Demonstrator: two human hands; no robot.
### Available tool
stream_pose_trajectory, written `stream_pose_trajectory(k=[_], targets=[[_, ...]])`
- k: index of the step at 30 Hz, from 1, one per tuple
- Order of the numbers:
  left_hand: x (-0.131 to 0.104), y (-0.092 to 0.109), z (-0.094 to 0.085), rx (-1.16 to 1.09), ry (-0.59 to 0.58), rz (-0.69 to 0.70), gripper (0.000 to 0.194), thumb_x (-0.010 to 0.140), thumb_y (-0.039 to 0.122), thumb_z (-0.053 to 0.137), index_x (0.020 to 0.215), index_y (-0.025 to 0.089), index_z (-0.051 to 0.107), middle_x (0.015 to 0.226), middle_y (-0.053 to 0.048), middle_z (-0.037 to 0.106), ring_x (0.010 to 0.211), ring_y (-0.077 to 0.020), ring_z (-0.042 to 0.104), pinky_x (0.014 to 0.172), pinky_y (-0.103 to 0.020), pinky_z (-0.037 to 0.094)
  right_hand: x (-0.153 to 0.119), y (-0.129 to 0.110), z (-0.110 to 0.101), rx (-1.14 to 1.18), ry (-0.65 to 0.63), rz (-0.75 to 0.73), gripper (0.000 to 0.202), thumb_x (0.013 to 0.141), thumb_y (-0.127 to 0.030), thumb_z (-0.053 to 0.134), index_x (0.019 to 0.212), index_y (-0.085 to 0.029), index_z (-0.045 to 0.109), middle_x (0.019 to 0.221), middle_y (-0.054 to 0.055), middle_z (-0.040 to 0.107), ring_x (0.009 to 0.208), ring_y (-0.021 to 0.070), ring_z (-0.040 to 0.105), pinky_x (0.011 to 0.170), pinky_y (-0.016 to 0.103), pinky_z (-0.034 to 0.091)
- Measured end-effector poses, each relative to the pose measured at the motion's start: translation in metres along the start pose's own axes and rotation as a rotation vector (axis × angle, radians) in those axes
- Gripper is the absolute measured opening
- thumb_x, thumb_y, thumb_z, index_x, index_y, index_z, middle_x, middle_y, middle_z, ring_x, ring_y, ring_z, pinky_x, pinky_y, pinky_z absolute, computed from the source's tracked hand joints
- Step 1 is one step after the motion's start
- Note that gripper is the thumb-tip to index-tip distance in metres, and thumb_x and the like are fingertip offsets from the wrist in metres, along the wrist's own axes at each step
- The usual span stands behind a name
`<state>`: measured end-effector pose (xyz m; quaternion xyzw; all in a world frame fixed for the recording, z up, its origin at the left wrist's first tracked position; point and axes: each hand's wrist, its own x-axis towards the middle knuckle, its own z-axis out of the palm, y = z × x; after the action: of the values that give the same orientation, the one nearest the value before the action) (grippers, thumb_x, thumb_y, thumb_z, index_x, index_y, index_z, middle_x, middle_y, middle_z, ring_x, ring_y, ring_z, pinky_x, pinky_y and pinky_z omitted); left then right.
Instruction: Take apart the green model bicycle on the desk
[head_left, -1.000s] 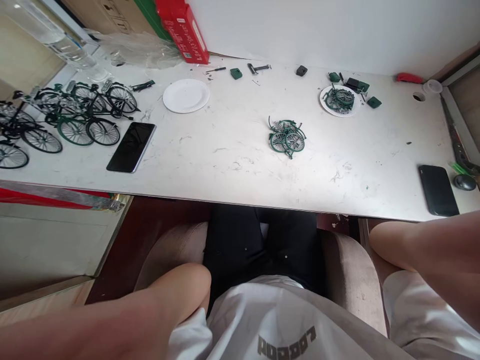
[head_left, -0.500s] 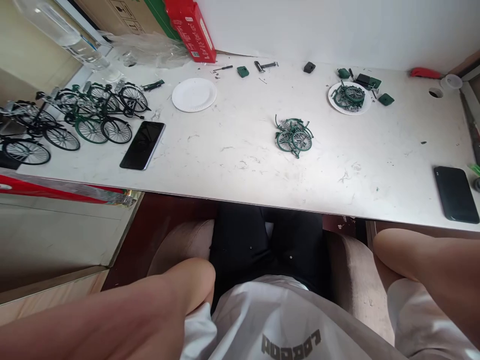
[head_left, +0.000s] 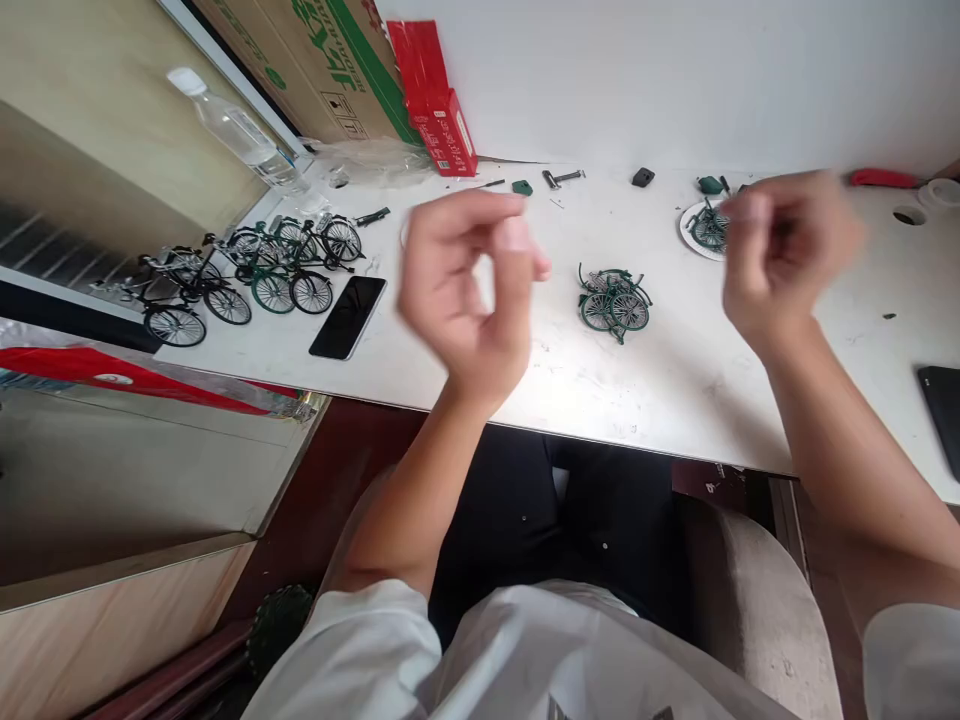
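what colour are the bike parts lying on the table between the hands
Mostly dark green bike parts, best seen in the head view.

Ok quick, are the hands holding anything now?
Left hand: loosely curled, partly open, nothing visible inside.
Right hand: curled, blurred; can't tell if it holds anything.

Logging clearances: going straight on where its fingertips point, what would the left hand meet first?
Probably the middle pile of green bicycle parts, though the left hand seems raised and might pass above.

We see a small pile of thin green bike parts (head_left: 618,304) lying on our pale counter (head_left: 600,385), with two spoked wheels (head_left: 628,311) overlapping. More green bits (head_left: 708,231) sit on a little white plate (head_left: 685,238), partly hidden.
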<state>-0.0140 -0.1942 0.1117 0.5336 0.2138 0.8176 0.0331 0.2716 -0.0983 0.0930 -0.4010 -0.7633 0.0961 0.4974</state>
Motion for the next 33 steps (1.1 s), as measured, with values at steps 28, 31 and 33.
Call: stream_pose_trajectory(k=[28,31,33], targets=[[-0.076,-0.211,0.011,0.437,-0.707,-0.584,0.018,0.118,0.027,0.069,0.106,0.023,0.082,0.116,-0.009,0.089,0.105,-0.0235,0.083,0.099,-0.036,0.063,-0.029,0.071,0.046,-0.172,-0.46,0.359,0.049,0.099,-0.061,0.069,0.116,-0.02,0.09,0.067,-0.001,0.054,0.064,0.0197,0.043,0.071,0.038,0.037],[-0.076,-0.211,0.01,0.409,-0.683,-0.605,0.015,0.114,0.02,0.072,0.105,0.022,0.083,0.115,-0.009,0.091,0.103,-0.023,0.084,0.1,-0.036,0.064,-0.029,0.068,0.046,-0.129,-0.432,0.369,0.048,0.098,-0.062,0.07,0.11,-0.019,0.089,0.065,-0.002,0.049,0.063,0.0188,0.039,0.071,0.038,0.035],[-0.076,-0.211,0.009,0.359,-0.653,-0.616,0.017,0.115,0.018,0.07,0.11,0.021,0.085,0.114,-0.009,0.092,0.106,-0.0233,0.087,0.101,-0.036,0.066,-0.028,0.067,0.047,-0.11,-0.393,0.377,0.047,0.099,-0.061,0.069,0.108,-0.019,0.088,0.063,-0.003,0.046,0.063,0.0186,0.037,0.072,0.038,0.035]])
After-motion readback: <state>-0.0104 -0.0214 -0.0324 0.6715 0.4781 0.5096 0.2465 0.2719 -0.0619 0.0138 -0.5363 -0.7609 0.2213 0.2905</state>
